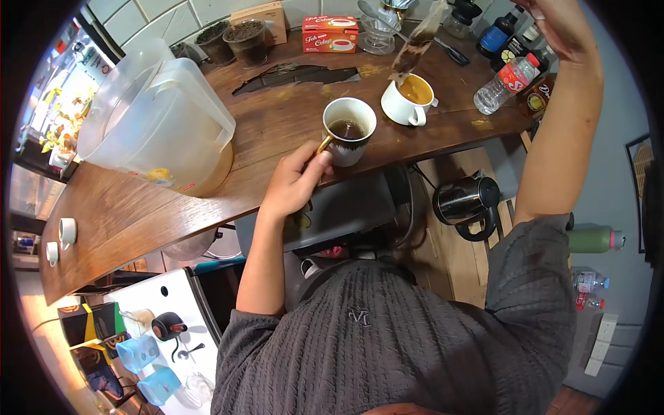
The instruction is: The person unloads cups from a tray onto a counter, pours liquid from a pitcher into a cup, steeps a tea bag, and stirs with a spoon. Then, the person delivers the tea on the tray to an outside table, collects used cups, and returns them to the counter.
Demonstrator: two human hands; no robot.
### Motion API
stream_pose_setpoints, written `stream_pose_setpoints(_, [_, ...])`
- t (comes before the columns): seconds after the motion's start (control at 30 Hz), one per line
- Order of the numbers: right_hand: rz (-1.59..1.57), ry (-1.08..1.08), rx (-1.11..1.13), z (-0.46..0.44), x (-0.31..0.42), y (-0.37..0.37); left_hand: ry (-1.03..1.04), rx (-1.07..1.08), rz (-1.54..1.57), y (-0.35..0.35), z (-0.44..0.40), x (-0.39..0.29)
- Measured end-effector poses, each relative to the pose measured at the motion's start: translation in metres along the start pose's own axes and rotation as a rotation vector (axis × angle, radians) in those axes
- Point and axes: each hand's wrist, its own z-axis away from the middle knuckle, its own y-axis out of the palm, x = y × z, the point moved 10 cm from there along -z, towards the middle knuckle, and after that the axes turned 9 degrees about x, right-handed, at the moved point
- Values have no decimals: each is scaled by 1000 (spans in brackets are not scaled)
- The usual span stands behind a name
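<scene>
Mug (351, 150) near front edge of worktop (270, 131): left hand (296, 181) curled round handle (325, 143); we judged tilting risked spilling dark liquid (347, 129). Right hand (559, 28) raised, partly out of view; opening, hold unclear to us.

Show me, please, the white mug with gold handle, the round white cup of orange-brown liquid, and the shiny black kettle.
White mug with gold handle (350, 152): head view, outer wall.
Round white cup (399, 111): head view, outer wall.
Shiny black kettle (457, 200): head view, side of body.
</scene>
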Motion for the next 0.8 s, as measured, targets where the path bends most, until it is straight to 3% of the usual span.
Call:
stream_pose_setpoints(0.03, [-1,5,-2,1,-3,-2,2,16,139,2,0,2])
stream_pose_setpoints(0.2, [31,58,-79,11,-35,-7,-32,85,108,4,2,7])
stream_pose_setpoints(0.33, [0,128,-11,9,-70,-6,-8,51,-22,2,7,7])
stream_pose_setpoints(0.5, [72,216,-170,21,-99,-10,-4,21,-85,2,9,4])
stream_pose_setpoints(0.63, [0,193,-73,25,-111,-3,10,4,-45,0,9,8])
stream_pose_setpoints(0.7, [13,293,-61,25,-129,-5,1,0,-32,-2,8,11])
stream_pose_setpoints(0.8, [-50,230,-67,28,-135,1,-11,17,2,-1,6,12])
